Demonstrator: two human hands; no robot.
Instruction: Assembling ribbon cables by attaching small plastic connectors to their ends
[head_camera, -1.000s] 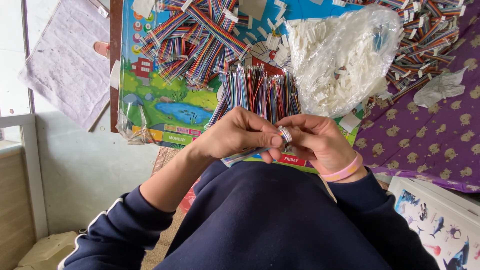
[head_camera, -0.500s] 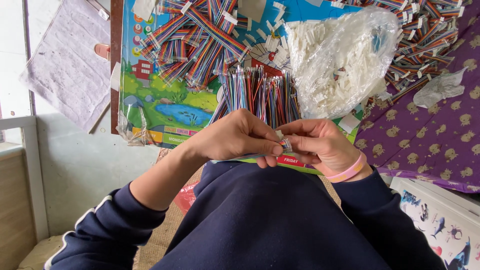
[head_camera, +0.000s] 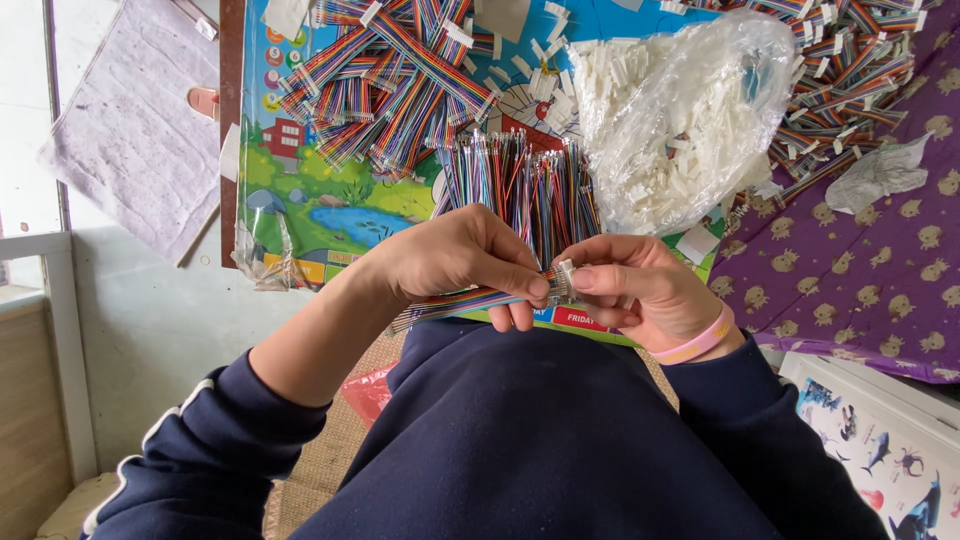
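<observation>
From my remote seat, the head camera looks down on two bare hands meeting over a dark blue sweatshirt (head_camera: 520, 440). The left hand (head_camera: 455, 260) is closed, thumb and fingers pinched on a flat rainbow ribbon cable (head_camera: 470, 300) that trails away beneath the palm toward the left wrist. The right hand (head_camera: 635, 285), a pink band (head_camera: 700, 343) around its wrist, is likewise curled shut, its thumb and forefinger gripping a small white connector (head_camera: 565, 272) pressed against the end of that cable. The two hands touch at the fingertips, and the cable sits between them, just above the person's lap.

Behind the hands I see a bundle of loose coloured wires (head_camera: 525, 185) standing fanned out on a bright children's poster (head_camera: 310, 200). Farther back lies a heap of finished ribbon cables (head_camera: 390, 90), with another heap (head_camera: 850, 70) at the upper right on a purple patterned cloth (head_camera: 860, 280). Between the two heaps, a clear plastic bag of white connectors (head_camera: 680, 120) lies slumped open. A pale cloth (head_camera: 130, 130) is at the far left.
</observation>
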